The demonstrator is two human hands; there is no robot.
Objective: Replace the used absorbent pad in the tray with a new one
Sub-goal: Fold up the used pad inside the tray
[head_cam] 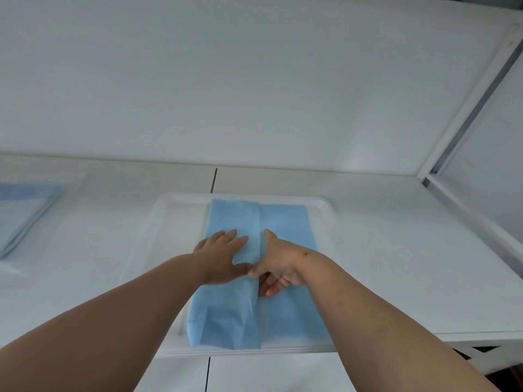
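Note:
A blue absorbent pad (pixel 226 312) lies partly folded in the white tray (pixel 158 222) at the middle of the table. Its left flap overlaps the right half along a centre fold. My left hand (pixel 223 254) rests flat on the left flap, fingers spread, pressing it down. My right hand (pixel 278 267) pinches the edge of the flap at the centre fold between thumb and fingers, with the fingers tucked under the fold.
A stack of folded blue pads in clear wrapping (pixel 25 210) lies at the far left of the white table. A white wall stands behind the table. A white frame rail (pixel 467 114) runs along the right side.

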